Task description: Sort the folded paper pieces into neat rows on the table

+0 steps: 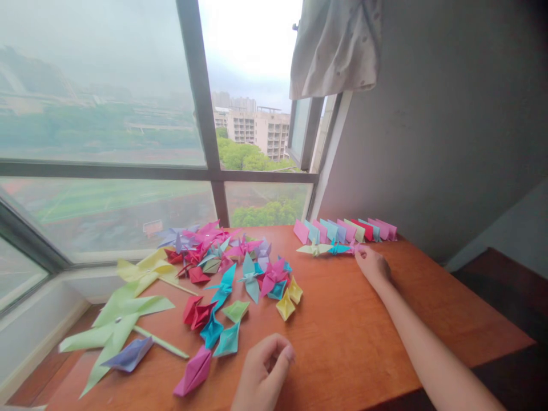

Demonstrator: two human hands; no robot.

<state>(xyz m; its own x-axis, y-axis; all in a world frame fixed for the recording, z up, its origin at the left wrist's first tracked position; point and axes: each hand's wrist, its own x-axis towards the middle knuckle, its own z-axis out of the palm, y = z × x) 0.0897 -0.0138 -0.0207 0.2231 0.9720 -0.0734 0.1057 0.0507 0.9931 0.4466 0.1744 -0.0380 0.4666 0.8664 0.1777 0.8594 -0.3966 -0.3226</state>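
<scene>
My right hand (pixel 371 264) reaches across the wooden table (pixel 342 331), fingertips pinching a small pink paper crane (pixel 354 247) at the end of a short line with a teal crane (pixel 339 248) and a pale yellow crane (pixel 314 249). Behind them stands a row of folded paper pieces (pixel 345 230) in pink, blue, green and red. My left hand (pixel 263 371) rests near the table's front edge, fingers curled loosely with nothing in them. A pile of coloured origami (pixel 226 268) lies to its left.
Pale green paper pinwheels (pixel 115 325) lie at the table's left end, beside a purple paper boat (pixel 128 354) and a pink one (pixel 194 371). A large window (pixel 128 142) and a grey wall (pixel 428 142) border the table. A curtain (pixel 336 48) hangs above.
</scene>
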